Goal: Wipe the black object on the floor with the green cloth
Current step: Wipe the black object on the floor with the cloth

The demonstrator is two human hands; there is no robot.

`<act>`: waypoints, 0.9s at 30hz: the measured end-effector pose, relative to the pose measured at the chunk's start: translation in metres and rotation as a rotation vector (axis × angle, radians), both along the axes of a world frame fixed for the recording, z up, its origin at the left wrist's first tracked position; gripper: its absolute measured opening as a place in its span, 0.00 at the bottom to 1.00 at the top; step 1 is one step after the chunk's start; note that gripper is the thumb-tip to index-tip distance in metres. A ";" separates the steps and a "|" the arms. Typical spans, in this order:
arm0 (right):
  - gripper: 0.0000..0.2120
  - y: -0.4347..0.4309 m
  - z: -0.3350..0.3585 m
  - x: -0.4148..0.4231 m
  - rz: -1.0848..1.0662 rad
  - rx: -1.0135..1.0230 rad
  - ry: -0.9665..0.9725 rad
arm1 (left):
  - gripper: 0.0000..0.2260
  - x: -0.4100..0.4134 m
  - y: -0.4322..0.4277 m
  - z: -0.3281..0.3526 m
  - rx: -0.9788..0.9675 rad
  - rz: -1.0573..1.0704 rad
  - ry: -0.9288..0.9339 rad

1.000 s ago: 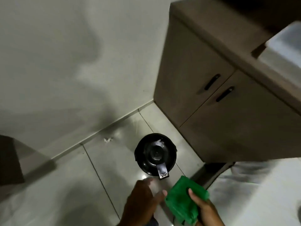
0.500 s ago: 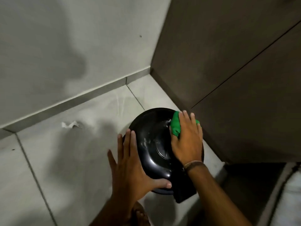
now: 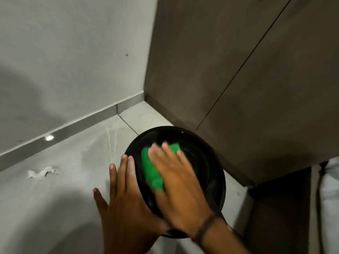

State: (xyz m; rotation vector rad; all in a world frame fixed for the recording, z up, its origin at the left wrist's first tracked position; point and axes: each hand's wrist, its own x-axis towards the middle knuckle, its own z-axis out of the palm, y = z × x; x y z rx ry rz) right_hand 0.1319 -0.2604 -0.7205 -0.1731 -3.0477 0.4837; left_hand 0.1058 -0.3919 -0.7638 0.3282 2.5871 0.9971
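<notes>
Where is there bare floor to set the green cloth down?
Grey tiled floor left of the round black object is bare, bordered by the wall skirting and the left hand, save a white scrap. Between object and brown cabinet it is crowded.

Dim, greyish light is filling this corner. Soft broad shadows are lying across the wall [image 3: 27, 92] and floor [image 3: 55, 226]. A small glare spot [image 3: 49, 137] is shining on the skirting [image 3: 82, 125]. The right hand [image 3: 176, 184] is smearing with motion blur, the cloth [image 3: 152, 173] too.
</notes>
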 end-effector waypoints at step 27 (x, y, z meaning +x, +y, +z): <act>0.20 0.020 0.028 0.036 -0.497 0.251 -0.127 | 0.82 0.005 -0.001 0.012 0.042 -0.001 -0.030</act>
